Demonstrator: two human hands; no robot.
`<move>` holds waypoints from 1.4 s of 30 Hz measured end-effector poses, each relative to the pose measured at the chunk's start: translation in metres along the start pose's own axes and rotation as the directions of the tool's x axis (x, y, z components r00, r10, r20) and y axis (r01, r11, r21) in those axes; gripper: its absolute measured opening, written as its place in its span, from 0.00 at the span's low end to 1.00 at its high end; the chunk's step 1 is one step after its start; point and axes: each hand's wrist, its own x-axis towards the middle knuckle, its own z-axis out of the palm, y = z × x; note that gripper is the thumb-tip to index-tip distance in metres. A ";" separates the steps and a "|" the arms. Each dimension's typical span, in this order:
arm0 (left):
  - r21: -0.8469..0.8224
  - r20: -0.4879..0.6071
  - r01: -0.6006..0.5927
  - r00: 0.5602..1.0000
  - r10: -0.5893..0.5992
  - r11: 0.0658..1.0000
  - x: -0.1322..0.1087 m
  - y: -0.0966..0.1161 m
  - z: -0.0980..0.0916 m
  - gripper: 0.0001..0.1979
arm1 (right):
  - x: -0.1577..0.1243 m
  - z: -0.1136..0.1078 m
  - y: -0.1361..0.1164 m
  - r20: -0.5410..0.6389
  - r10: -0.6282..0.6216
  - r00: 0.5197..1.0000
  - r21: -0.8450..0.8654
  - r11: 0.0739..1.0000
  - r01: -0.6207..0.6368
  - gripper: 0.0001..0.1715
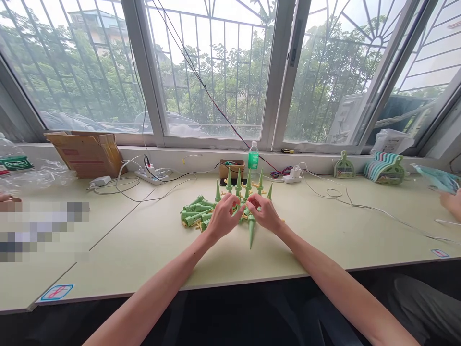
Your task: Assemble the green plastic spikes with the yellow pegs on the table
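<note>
My left hand point(226, 212) is closed, its fingers curled around what looks like a green plant watering spike, mostly hidden by the fingers. Close beside it, my right hand point(265, 211) pinches with thumb and fingertips; whatever is between them is too small to make out. Just below the right hand, a green watering spike point(251, 234) points toward me; I cannot tell whether it is touched. Behind my hands several green spikes point(248, 180) with yellow valves stand point up. To the left lies a pile of green spikes point(194, 214) on their sides.
At the back stand a small cardboard box point(232, 169), a green-labelled bottle point(253, 157) and a larger carton point(86, 154). White cables point(338, 192) and power strips cross the table point(151, 250). Small dustpan-like items point(384, 168) sit at right. Other people's hands show at both edges.
</note>
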 end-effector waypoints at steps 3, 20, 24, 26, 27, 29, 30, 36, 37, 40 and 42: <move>0.003 0.056 -0.039 0.998 0.038 0.999 -0.001 0.001 -0.001 0.08 | -0.001 0.000 -0.002 0.015 -0.012 1.000 -0.014 1.000 0.012 0.13; 0.019 0.134 -0.086 0.987 0.083 0.996 -0.003 -0.003 0.002 0.08 | -0.002 -0.001 -0.005 0.044 -0.031 0.999 -0.021 0.999 0.032 0.12; 0.018 0.140 -0.093 0.986 0.090 0.995 -0.003 -0.004 0.003 0.08 | -0.002 -0.001 -0.006 0.048 -0.029 0.998 -0.023 0.999 0.030 0.12; 0.016 0.141 -0.092 0.986 0.089 0.996 -0.003 -0.005 0.003 0.09 | -0.002 -0.001 -0.006 0.045 -0.037 0.998 -0.014 0.999 0.038 0.12; 0.016 0.143 -0.089 0.986 0.086 0.996 -0.003 -0.005 0.003 0.08 | -0.002 -0.001 -0.006 0.045 -0.038 0.998 -0.011 0.999 0.039 0.12; 0.018 0.148 -0.087 0.985 0.083 0.996 -0.003 -0.005 0.003 0.08 | -0.002 -0.001 -0.005 0.046 -0.036 0.998 -0.010 0.999 0.037 0.12; 0.021 0.149 -0.089 0.985 0.085 0.996 -0.003 -0.005 0.004 0.08 | -0.002 -0.001 -0.005 0.046 -0.038 0.998 -0.006 0.999 0.038 0.12; 0.028 0.141 -0.098 0.986 0.093 0.995 -0.004 -0.006 0.004 0.08 | -0.001 0.000 -0.002 0.027 -0.094 0.995 0.053 0.994 0.092 0.10; 0.026 0.142 -0.097 0.986 0.092 0.995 -0.004 -0.007 0.004 0.08 | -0.001 0.000 -0.002 0.026 -0.096 0.995 0.055 0.994 0.095 0.10; 0.022 0.146 -0.096 0.985 0.092 0.995 -0.004 -0.006 0.004 0.08 | -0.001 0.001 -0.001 0.022 -0.095 0.995 0.049 0.994 0.094 0.10; 0.021 0.150 -0.095 0.984 0.091 0.995 -0.003 -0.006 0.004 0.08 | -0.001 0.001 -0.001 0.022 -0.091 0.996 0.042 0.995 0.090 0.09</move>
